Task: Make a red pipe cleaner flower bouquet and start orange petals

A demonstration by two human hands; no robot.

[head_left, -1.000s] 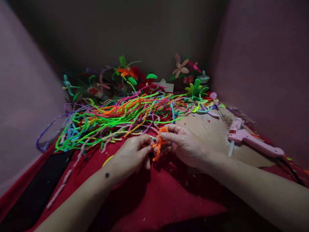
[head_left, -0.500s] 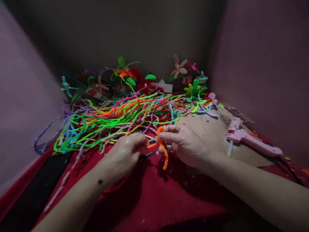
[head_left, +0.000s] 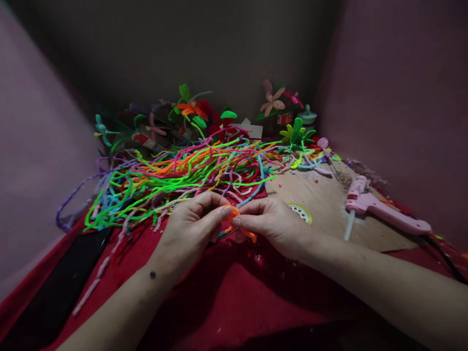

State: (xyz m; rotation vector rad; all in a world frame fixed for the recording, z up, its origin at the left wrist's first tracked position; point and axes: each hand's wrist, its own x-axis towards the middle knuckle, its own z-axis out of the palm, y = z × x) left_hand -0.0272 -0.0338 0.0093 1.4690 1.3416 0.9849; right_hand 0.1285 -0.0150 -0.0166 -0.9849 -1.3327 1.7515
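Observation:
Between my two hands is a bent orange pipe cleaner (head_left: 250, 235), its loop mostly covered by fingers and one end hanging down. My left hand (head_left: 199, 219) pinches it from the left between thumb and forefinger. From the other side my right hand (head_left: 276, 222) grips it with thumb and fingertips, close to the left thumb. Beneath the left fingers shows a thin dark tool (head_left: 227, 234); its kind and whether the hand holds it I cannot tell. Just behind lies a tangled heap of colourful pipe cleaners (head_left: 175, 170).
A pink glue gun (head_left: 387, 212) rests on a cardboard sheet (head_left: 329, 195) at the right, with a yellow-rimmed disc (head_left: 302, 213) nearer my hand. Pipe-cleaner flowers (head_left: 272, 101) stand at the back. A black flat object (head_left: 58, 287) lies on the red cloth (head_left: 219, 302) at left.
My left hand has moved up and right to the orange pipe cleaner, and its thumb now pinches the loop. The right hand has lowered slightly, uncovering the yellow-rimmed disc.

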